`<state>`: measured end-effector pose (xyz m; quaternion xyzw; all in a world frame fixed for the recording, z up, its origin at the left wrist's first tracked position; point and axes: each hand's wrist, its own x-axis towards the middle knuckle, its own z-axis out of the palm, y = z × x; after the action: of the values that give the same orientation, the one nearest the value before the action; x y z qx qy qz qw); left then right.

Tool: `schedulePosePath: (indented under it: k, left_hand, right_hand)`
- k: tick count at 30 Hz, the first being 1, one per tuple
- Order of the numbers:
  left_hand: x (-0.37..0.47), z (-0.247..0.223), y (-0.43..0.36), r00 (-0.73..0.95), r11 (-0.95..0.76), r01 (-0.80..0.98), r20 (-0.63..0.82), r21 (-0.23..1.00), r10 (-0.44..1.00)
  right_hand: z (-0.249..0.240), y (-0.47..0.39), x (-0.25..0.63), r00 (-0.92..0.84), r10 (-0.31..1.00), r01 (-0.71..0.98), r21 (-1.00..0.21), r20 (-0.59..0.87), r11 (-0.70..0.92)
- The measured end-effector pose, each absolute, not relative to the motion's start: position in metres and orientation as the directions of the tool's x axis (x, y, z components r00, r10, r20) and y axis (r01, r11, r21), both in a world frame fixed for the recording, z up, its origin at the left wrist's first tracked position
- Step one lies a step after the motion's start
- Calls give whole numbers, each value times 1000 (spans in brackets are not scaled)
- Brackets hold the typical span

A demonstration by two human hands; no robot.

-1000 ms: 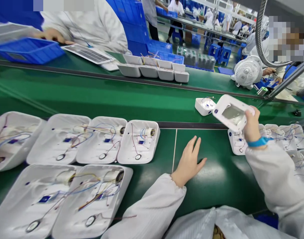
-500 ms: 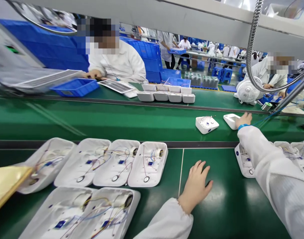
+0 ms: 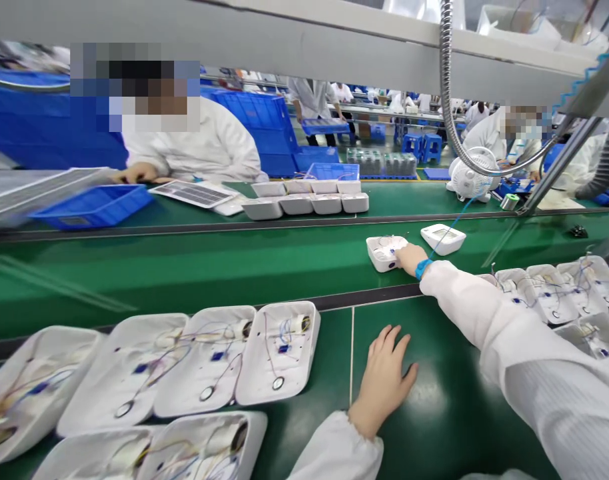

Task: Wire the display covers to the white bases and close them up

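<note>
- Open shell (image 3: 384, 252): a white housing half with wires inside, lying on the green belt (image 3: 209, 267) past the dark rail. My right hand (image 3: 409, 259) reaches out to its near right edge and touches it; the fingers curl onto the rim, but I cannot tell whether they have closed on it.
- Closed unit (image 3: 443, 238): a white housing with a screen face, on the same belt just beside the shell, to its right, apart from my hand.
- Left hand (image 3: 384, 383): flat and open on the green bench (image 3: 434, 413), palm down, holding nothing.
- Wrist strap (image 3: 423, 268): a blue band at my right cuff, with a thin blue cord running up and right from it.
- Near shells (image 3: 277, 353): a row of open housings with coloured wires to the left of my left hand; more of them (image 3: 554, 293) lie to the right, behind my right sleeve, which covers part of that group.
- Far side of the belt: a row of white housings (image 3: 309, 203), a solar panel (image 3: 192, 193) and a blue bin (image 3: 92, 207) in front of a person in white.
- Fan (image 3: 467, 180): small, white, at the far right beside another seated person.
- Hose (image 3: 449, 100): a metal flex pipe hanging from the grey overhead beam, crossing the view of the fan.
- Room: a factory hall with blue crates and further workers in white.
</note>
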<state>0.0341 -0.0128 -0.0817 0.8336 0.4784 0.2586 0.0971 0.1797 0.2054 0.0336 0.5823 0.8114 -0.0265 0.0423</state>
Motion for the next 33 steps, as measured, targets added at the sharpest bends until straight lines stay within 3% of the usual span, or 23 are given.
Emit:
schedulePosePath:
  k: [4,7,11,14,17,22,25,27,30,33]
  left_hand:
    - [32,-84,-9,358,-562,686,457,462,814]
    - [26,-79,-3,161,-529,562,543,636,824]
    - [18,-71,5,-106,-302,437,383,847,918]
    - [19,-70,8,-6,-222,425,248,878,969]
    - [21,-72,7,139,-262,473,222,842,965]
    - [28,-70,10,163,-225,560,160,797,974]
    - [42,-65,16,198,-223,542,135,810,971]
    - [53,-64,21,238,-235,511,127,827,963]
    - [64,-69,27,243,-288,496,187,819,952]
    - [66,-76,30,200,-351,479,289,804,936]
  right_hand:
    - [48,159,165,-398,916,917,-38,-43,397]
    - [40,93,156,-393,920,916,-81,7,392]
    - [15,17,163,-334,942,935,-139,-30,327]
    - [2,5,181,-221,974,963,-170,-41,211]
    - [-2,22,201,-98,995,977,-191,-17,93]
    - [14,41,217,-76,997,967,-244,-1,73]
    - [44,39,213,-134,990,951,-276,44,141]
    - [70,36,207,-208,970,901,-363,123,239]
    - [103,32,200,-335,876,663,-573,349,482]
    - [113,29,197,-391,735,350,-649,554,675]
